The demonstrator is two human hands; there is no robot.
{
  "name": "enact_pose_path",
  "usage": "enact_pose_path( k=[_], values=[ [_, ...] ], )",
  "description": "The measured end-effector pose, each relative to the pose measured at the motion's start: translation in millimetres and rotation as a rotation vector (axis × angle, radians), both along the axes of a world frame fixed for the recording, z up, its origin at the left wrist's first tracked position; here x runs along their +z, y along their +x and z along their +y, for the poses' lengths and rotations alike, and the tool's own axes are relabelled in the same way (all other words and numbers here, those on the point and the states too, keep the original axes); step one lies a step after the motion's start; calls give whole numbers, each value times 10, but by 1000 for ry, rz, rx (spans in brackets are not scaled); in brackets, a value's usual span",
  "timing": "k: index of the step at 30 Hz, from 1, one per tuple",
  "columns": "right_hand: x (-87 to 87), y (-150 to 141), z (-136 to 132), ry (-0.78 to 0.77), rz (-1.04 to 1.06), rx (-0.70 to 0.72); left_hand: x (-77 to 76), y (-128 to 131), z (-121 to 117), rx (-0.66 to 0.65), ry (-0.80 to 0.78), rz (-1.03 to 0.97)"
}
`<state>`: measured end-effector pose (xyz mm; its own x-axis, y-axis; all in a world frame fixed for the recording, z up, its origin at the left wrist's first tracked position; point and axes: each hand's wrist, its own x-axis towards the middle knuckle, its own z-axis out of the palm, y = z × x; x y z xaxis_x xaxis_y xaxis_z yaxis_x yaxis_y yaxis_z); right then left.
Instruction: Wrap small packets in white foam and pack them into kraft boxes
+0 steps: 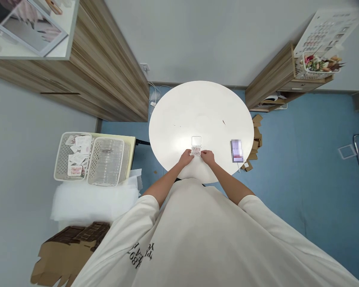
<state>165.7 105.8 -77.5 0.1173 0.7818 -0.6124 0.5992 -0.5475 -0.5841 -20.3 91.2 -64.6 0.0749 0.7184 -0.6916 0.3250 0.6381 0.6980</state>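
Small clear case (196, 151) at near side of round white surface (197, 103), directly between left hand (185, 158) and right hand (208, 157); neither clearly nearer. Open lid (196, 140) lay on far side, so long axis ran near to far. Fingers bent at both sides; whether either grip was closed, couldn't tell.

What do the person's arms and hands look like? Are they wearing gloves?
No gloves: the left hand and right hand are bare. Short, off-white sleeves leave the forearms uncovered. The shirt has black lettering. Any rings are too small to tell.
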Motion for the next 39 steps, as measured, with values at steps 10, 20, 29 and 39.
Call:
enact_pose_path(
  k=[10,20,29,39],
  values=[
    [58,148,73,-26,34,-44,-92,-103,96,-2,-15,46],
    [21,70,522,62,252,-207,-233,-80,660,186,39,18],
    [2,6,592,-36,450,-330,-133,18,770,207,-33,-78],
    [314,-53,593,2,521,-321,-50,-42,825,120,138,-40]
  ],
)
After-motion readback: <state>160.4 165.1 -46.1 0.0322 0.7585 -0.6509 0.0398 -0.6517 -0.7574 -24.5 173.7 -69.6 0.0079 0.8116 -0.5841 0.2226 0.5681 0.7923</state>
